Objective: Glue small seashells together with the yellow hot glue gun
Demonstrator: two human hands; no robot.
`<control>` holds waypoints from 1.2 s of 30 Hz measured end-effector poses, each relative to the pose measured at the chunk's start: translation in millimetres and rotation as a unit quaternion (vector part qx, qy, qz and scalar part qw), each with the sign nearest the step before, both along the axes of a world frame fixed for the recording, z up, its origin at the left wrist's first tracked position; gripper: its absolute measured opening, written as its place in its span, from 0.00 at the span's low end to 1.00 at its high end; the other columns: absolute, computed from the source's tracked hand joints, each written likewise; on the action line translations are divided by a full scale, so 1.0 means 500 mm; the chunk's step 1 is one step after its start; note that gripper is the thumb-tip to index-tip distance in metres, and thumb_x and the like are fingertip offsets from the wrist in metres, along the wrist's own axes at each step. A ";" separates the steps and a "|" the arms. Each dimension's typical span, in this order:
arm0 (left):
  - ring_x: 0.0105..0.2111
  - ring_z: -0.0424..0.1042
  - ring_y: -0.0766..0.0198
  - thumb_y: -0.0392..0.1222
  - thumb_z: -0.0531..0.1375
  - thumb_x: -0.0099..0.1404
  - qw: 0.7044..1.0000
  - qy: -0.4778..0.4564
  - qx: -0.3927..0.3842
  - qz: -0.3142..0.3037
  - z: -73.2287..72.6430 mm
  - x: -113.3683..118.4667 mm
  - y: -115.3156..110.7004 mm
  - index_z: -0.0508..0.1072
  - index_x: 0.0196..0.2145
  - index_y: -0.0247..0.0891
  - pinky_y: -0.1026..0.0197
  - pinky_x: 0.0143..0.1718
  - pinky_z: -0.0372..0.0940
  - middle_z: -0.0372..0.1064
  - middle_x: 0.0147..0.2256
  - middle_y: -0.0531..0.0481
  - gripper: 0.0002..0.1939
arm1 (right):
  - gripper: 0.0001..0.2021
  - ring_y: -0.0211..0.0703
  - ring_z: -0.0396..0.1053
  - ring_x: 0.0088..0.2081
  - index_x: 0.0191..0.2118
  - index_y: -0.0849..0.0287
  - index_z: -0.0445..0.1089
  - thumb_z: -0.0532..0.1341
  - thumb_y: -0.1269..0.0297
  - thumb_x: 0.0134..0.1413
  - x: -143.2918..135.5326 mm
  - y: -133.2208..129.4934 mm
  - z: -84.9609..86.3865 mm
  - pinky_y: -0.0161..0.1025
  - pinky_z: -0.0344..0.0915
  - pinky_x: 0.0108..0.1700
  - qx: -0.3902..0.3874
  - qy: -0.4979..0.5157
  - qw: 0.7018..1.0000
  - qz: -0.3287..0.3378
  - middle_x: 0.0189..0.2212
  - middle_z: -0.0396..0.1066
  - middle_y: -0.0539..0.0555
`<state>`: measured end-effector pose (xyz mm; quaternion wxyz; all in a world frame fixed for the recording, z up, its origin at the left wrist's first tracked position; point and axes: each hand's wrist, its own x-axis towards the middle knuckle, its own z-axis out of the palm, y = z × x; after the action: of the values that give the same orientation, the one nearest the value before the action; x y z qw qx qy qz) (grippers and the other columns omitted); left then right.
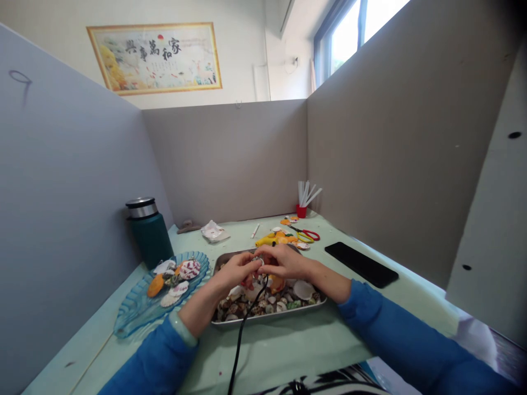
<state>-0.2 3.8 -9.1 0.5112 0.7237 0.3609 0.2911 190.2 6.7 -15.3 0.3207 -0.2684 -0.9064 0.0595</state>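
From my head camera, I see my left hand [239, 270] and right hand [285, 261] meeting above a metal tray [269, 314] of shells [303, 289], both hands' fingers closed around a small pale piece [259, 261].

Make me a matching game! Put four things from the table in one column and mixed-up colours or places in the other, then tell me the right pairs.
Things
1. Tray
2. Bottle
3. Scissors
4. Phone

Clues
A. Black, lying flat
B. Dark green, standing by the blue plate
C. Has red and yellow handles
D. Under both hands, with shells in it

Right pairs: 1-D, 2-B, 3-C, 4-A
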 end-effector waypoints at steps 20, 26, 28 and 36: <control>0.15 0.57 0.71 0.55 0.59 0.54 1.000 -0.001 -0.002 0.002 -0.001 0.000 0.001 0.67 0.34 0.33 0.65 0.21 0.61 0.58 0.15 0.58 0.20 | 0.17 0.33 0.62 0.23 0.48 0.61 0.65 0.59 0.58 0.55 -0.002 -0.003 0.002 0.29 0.54 0.26 -0.008 -0.002 1.000 -0.002 0.21 0.66 0.47; 0.15 0.58 0.71 0.54 0.58 0.55 1.000 0.001 0.001 0.004 -0.002 0.000 0.001 0.66 0.33 0.33 0.63 0.22 0.62 0.58 0.15 0.58 0.19 | 0.17 0.33 0.62 0.23 0.48 0.60 0.65 0.59 0.59 0.54 -0.001 -0.004 0.002 0.29 0.54 0.26 -0.007 -0.004 1.000 -0.010 0.22 0.67 0.47; 0.15 0.58 0.71 0.54 0.58 0.55 1.000 0.002 0.001 0.005 -0.003 0.000 0.002 0.66 0.34 0.33 0.64 0.22 0.61 0.58 0.15 0.58 0.19 | 0.16 0.33 0.62 0.23 0.48 0.61 0.65 0.59 0.59 0.54 -0.001 -0.003 0.001 0.29 0.54 0.27 -0.007 -0.005 1.000 -0.010 0.22 0.67 0.47; 0.15 0.58 0.71 0.55 0.58 0.55 1.000 -0.007 -0.001 0.005 -0.002 0.000 0.001 0.67 0.34 0.33 0.66 0.21 0.58 0.58 0.15 0.58 0.20 | 0.16 0.34 0.63 0.23 0.48 0.61 0.65 0.59 0.59 0.55 -0.001 0.000 -0.001 0.29 0.54 0.26 -0.007 -0.005 1.000 -0.015 0.22 0.67 0.47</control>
<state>-0.3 4.1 -9.9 0.5132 0.7190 0.3615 0.2982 189.5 6.5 -15.6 0.3149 -0.2843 -0.9036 0.0600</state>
